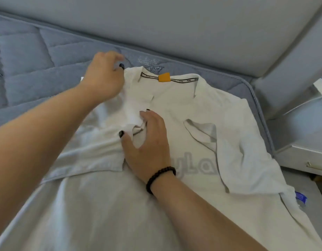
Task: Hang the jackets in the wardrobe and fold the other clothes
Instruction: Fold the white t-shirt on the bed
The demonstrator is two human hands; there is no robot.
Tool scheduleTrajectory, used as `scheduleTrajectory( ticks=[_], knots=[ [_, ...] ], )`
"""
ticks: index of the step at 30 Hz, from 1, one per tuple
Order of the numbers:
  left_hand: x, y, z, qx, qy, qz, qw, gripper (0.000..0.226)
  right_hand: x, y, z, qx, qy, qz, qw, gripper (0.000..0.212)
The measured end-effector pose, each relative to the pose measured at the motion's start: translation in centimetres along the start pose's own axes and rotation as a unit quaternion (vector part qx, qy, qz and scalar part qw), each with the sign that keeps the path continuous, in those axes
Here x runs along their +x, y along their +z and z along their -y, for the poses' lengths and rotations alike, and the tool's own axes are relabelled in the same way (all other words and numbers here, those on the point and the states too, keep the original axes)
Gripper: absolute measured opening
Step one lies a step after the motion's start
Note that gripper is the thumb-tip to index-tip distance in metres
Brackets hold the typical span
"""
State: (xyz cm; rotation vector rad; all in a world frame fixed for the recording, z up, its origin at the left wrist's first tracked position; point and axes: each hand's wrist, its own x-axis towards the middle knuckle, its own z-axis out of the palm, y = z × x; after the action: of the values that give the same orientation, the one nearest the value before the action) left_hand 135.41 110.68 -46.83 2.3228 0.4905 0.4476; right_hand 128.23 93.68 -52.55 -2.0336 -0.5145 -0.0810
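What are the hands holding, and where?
The shirt: the left hand grips its shoulder edge; the right hand pinches a fold at the chest.

Grey lettering (203, 167) on the white collared fabric shirt (174, 98) is half covered by a folded sleeve (247, 151), right of the right fingers (151, 116); whether the left fingers (114, 57) grip it is unclear.

blue quilted mattress (38, 57), grey headboard (174, 29), white nightstand (305, 156)
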Motion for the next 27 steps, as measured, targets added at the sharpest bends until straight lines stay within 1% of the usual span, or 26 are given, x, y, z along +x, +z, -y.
scheduleTrajectory(
  ticks=[2, 4, 5, 6, 7, 8, 9, 10, 11, 12, 13, 14, 15, 16, 17, 19, 21, 23, 25, 27],
  knots=[
    [0.9, 3.2, -0.5, 0.039, 0.034, -0.008, 0.999, 0.040, 0.0, -0.7, 0.1, 0.082, 0.043, -0.063, 0.994, 0.040],
    [0.2, 5.3, 1.0, 0.141, 0.053, -0.031, 0.988, 0.037, 0.0, -1.2, 0.4, 0.154, 0.115, -0.066, 0.979, 0.029],
    [0.3, 6.0, 1.7, 0.180, 0.062, -0.048, 0.981, 0.036, 0.5, -1.7, 0.5, 0.181, 0.151, -0.062, 0.970, 0.029],
    [0.5, 6.3, 2.2, 0.199, 0.064, -0.065, 0.976, 0.036, 1.4, -2.6, 0.6, 0.202, 0.165, -0.073, 0.963, 0.032],
    [0.9, 6.6, 2.5, 0.197, 0.067, -0.079, 0.975, 0.036, 2.8, -4.0, 0.6, 0.206, 0.140, -0.103, 0.963, 0.037],
    [1.2, 6.7, 2.6, 0.190, 0.073, -0.090, 0.975, 0.035, 4.5, -5.8, 0.6, 0.186, 0.076, -0.140, 0.969, 0.041],
    [1.5, 6.7, 2.7, 0.181, 0.081, -0.099, 0.975, 0.034, 6.7, -7.8, 0.4, 0.143, -0.003, -0.171, 0.975, 0.044],
    [1.6, 6.8, 2.8, 0.174, 0.091, -0.110, 0.974, 0.031, 9.0, -9.7, -0.4, 0.070, -0.074, -0.181, 0.978, 0.048],
    [1.5, 6.8, 2.8, 0.166, 0.101, -0.120, 0.973, 0.027, 11.5, -11.4, -1.6, -0.041, -0.114, -0.162, 0.979, 0.050],
    [1.3, 6.9, 2.7, 0.159, 0.107, -0.132, 0.973, 0.023, 13.8, -12.8, -3.1, -0.176, -0.105, -0.107, 0.973, 0.052],
    [1.1, 6.9, 2.5, 0.150, 0.106, -0.146, 0.972, 0.021, 15.7, -13.8, -5.0, -0.304, -0.051, -0.030, 0.951, 0.052],
    [0.9, 6.8, 2.3, 0.145, 0.104, -0.162, 0.971, 0.019, 17.0, -14.3, -6.7, -0.395, 0.014, 0.051, 0.917, 0.053],
    [0.7, 6.8, 2.1, 0.146, 0.102, -0.179, 0.968, 0.018, 17.6, -14.4, -8.1, -0.440, 0.063, 0.118, 0.888, 0.051],
    [0.6, 6.9, 1.9, 0.154, 0.099, -0.192, 0.964, 0.017, 17.7, -14.2, -9.1, -0.451, 0.076, 0.150, 0.877, 0.049],
    [0.3, 6.9, 1.7, 0.165, 0.101, -0.201, 0.960, 0.017, 17.6, -14.1, -10.0, -0.451, 0.050, 0.145, 0.879, 0.046],
    [-0.4, 7.0, 1.0, 0.189, 0.113, -0.204, 0.954, 0.017, 16.7, -14.1, -10.5, -0.448, -0.042, 0.084, 0.889, 0.036],
    [-1.1, 6.4, 0.6, 0.213, 0.095, -0.202, 0.951, 0.018, 15.4, -14.3, -9.7, -0.436, -0.100, 0.055, 0.893, 0.025],
    [-2.4, 5.9, 0.3, 0.237, 0.078, -0.203, 0.947, 0.019, 14.1, -15.1, -8.5, -0.458, -0.160, 0.019, 0.874, 0.013],
    [-4.9, 5.3, 0.0, 0.242, 0.098, -0.208, 0.942, 0.021, 12.5, -16.5, -7.1, -0.469, -0.244, -0.042, 0.848, 0.009],
    [-8.4, 4.3, -0.2, 0.242, 0.127, -0.229, 0.934, 0.023, 10.4, -18.0, -5.8, -0.441, -0.321, -0.102, 0.832, 0.008]
  ],
)
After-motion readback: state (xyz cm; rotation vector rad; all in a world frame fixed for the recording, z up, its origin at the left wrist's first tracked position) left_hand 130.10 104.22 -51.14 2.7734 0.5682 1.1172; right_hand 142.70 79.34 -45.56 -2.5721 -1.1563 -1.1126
